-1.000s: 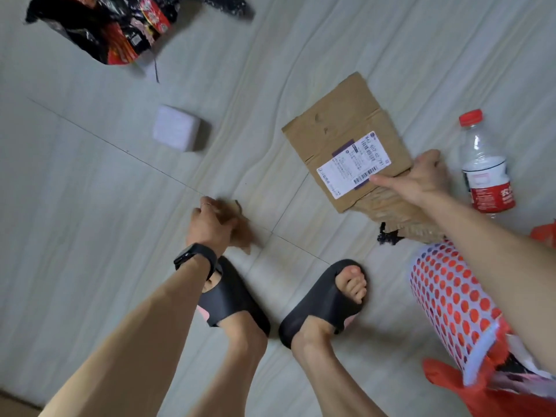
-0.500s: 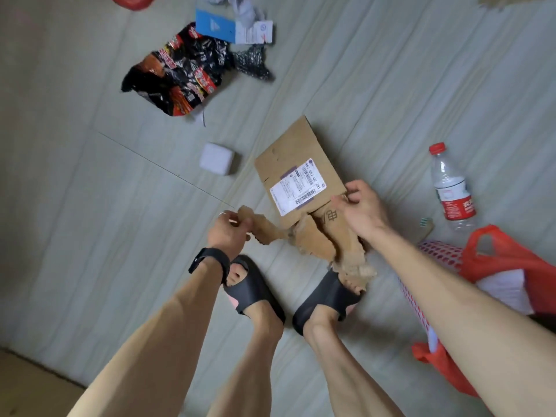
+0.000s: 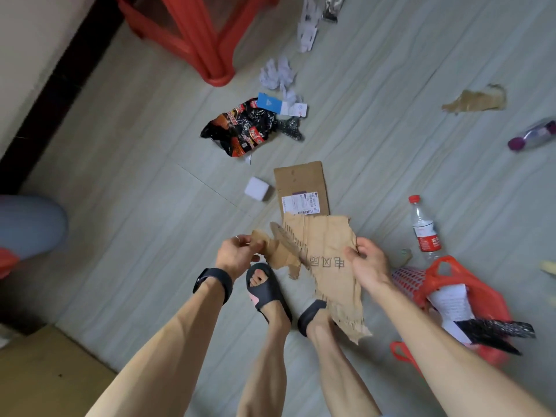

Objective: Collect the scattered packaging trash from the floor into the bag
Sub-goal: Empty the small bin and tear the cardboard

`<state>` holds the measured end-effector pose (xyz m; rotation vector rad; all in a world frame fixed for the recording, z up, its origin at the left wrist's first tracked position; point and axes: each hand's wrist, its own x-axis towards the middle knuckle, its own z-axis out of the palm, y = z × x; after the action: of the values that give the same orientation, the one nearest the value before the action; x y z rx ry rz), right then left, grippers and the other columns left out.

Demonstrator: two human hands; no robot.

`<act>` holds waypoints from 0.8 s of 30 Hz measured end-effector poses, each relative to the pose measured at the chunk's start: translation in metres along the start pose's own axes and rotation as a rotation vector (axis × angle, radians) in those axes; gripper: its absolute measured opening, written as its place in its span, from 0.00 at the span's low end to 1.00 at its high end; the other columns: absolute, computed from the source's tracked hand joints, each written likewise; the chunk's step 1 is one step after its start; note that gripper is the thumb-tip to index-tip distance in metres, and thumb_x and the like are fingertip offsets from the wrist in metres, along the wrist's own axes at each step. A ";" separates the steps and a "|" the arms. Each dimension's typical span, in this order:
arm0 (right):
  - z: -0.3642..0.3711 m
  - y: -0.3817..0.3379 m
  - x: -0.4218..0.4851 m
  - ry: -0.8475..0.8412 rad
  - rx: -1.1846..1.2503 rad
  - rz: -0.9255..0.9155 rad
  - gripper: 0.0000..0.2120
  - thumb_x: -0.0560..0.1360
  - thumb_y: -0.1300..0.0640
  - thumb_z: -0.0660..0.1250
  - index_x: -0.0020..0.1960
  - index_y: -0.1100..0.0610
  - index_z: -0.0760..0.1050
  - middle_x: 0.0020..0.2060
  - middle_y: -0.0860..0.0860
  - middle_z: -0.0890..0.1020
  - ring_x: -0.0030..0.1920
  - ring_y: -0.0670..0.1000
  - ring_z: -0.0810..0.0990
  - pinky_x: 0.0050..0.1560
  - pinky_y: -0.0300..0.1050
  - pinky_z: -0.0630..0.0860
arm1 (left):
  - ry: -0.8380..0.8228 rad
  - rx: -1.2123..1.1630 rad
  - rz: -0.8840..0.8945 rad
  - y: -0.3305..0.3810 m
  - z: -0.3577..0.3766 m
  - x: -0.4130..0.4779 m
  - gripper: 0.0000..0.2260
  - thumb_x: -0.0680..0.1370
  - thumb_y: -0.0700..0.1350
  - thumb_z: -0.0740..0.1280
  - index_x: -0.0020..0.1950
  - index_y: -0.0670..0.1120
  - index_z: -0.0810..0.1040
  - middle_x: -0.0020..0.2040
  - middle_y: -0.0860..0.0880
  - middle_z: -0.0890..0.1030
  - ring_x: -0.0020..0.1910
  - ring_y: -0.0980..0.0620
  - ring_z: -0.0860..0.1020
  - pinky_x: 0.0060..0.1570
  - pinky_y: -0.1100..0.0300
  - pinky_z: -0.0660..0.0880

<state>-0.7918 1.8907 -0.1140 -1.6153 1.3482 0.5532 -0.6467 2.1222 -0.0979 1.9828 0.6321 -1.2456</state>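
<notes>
Both hands have risen from the floor: the right hand (image 3: 365,267) now holds the torn cardboard sheet (image 3: 328,257) up at mid-frame, and the left hand (image 3: 237,255) brings its small cardboard scrap (image 3: 266,246) against that sheet's left edge.

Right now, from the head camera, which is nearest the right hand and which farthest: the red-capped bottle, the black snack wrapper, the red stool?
1. Red-capped bottle, just right of the right hand.
2. Black snack wrapper, up-left on the floor.
3. Red stool, top left.
</notes>
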 end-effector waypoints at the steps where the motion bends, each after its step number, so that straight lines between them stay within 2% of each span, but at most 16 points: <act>1: 0.000 -0.003 -0.009 0.002 0.010 -0.004 0.09 0.78 0.55 0.69 0.57 0.51 0.76 0.48 0.47 0.78 0.53 0.52 0.78 0.60 0.50 0.75 | 0.005 -0.004 -0.007 -0.003 -0.005 -0.007 0.10 0.77 0.47 0.71 0.53 0.41 0.79 0.46 0.45 0.85 0.38 0.53 0.81 0.33 0.66 0.73; 4: -0.003 -0.018 -0.036 0.012 0.040 -0.011 0.07 0.77 0.54 0.70 0.53 0.47 0.74 0.48 0.47 0.80 0.53 0.53 0.80 0.61 0.53 0.76 | 0.038 -0.012 -0.018 -0.008 -0.022 -0.033 0.09 0.77 0.47 0.70 0.51 0.42 0.79 0.45 0.47 0.85 0.37 0.54 0.82 0.34 0.64 0.73; 10: 0.001 -0.061 -0.096 -0.027 0.036 -0.056 0.10 0.76 0.50 0.70 0.56 0.48 0.75 0.54 0.50 0.82 0.54 0.53 0.81 0.62 0.56 0.76 | 0.136 -0.083 -0.057 -0.020 -0.085 -0.098 0.05 0.75 0.49 0.70 0.45 0.48 0.79 0.40 0.48 0.85 0.42 0.50 0.84 0.48 0.53 0.79; 13: 0.012 -0.096 -0.133 -0.089 0.018 -0.126 0.11 0.76 0.54 0.70 0.58 0.53 0.77 0.54 0.53 0.83 0.53 0.53 0.82 0.62 0.55 0.76 | 0.229 -0.147 -0.043 -0.026 -0.128 -0.126 0.05 0.74 0.50 0.70 0.45 0.49 0.79 0.38 0.49 0.85 0.42 0.49 0.84 0.48 0.52 0.79; 16: 0.027 -0.135 -0.165 -0.158 -0.067 -0.208 0.12 0.76 0.54 0.71 0.58 0.53 0.77 0.54 0.53 0.82 0.55 0.54 0.81 0.63 0.54 0.75 | 0.304 -0.191 -0.036 -0.029 -0.175 -0.153 0.05 0.75 0.49 0.70 0.44 0.49 0.78 0.35 0.49 0.84 0.39 0.51 0.82 0.48 0.53 0.78; 20: 0.067 -0.192 -0.212 -0.257 -0.172 -0.310 0.06 0.76 0.54 0.70 0.53 0.49 0.76 0.51 0.50 0.82 0.54 0.53 0.81 0.60 0.51 0.76 | 0.436 -0.274 -0.054 -0.049 -0.249 -0.184 0.05 0.75 0.47 0.70 0.43 0.47 0.78 0.36 0.49 0.84 0.37 0.51 0.82 0.46 0.56 0.78; 22: 0.104 -0.227 -0.238 -0.308 -0.224 -0.367 0.07 0.76 0.53 0.70 0.53 0.49 0.76 0.51 0.50 0.82 0.53 0.52 0.80 0.60 0.51 0.76 | 0.497 -0.340 -0.084 -0.070 -0.298 -0.193 0.04 0.75 0.46 0.70 0.43 0.47 0.78 0.37 0.49 0.84 0.34 0.54 0.81 0.44 0.58 0.77; 24: 0.144 -0.260 -0.260 -0.343 -0.267 -0.435 0.07 0.77 0.52 0.70 0.54 0.50 0.76 0.49 0.48 0.82 0.52 0.50 0.81 0.58 0.50 0.77 | 0.561 -0.377 -0.108 -0.093 -0.345 -0.188 0.06 0.73 0.50 0.70 0.44 0.49 0.78 0.37 0.52 0.84 0.36 0.54 0.83 0.50 0.55 0.79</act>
<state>-0.5958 2.1385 0.1229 -1.8575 0.6649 0.7219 -0.5966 2.4404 0.1457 1.9818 1.1642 -0.5515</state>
